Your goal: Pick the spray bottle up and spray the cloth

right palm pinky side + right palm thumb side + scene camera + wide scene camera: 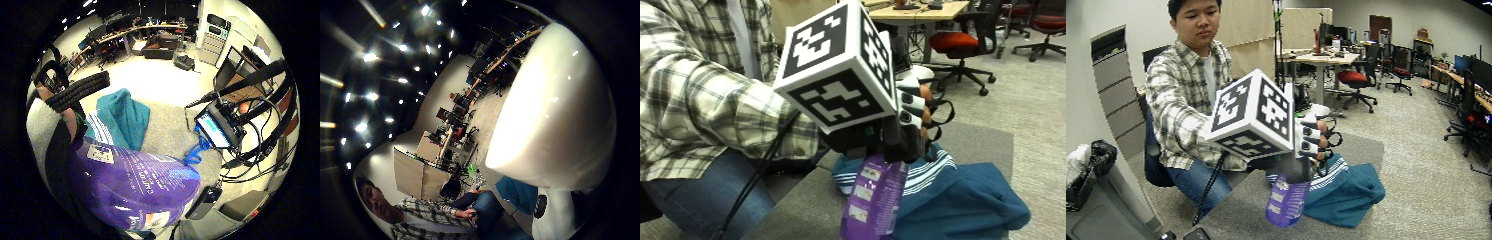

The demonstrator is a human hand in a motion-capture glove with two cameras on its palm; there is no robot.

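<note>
Your gloved right hand (906, 125) has its fingers curled round the neck of the purple spray bottle (873, 200), so the pick-up is done: the bottle hangs below your grip, clear of the table (800, 210), its white spray head (555, 100) filling the thumb side palm view close to your palm. The teal cloth (959, 205) with its white-striped band lies bunched on the table, below and just beyond the bottle's body. No mist or wet patch shows on the cloth, so spraying appears still to come; whether a finger rests on the trigger cannot be told. What remains, by this judgement, is aiming the nozzle at the cloth and squeezing.
</note>
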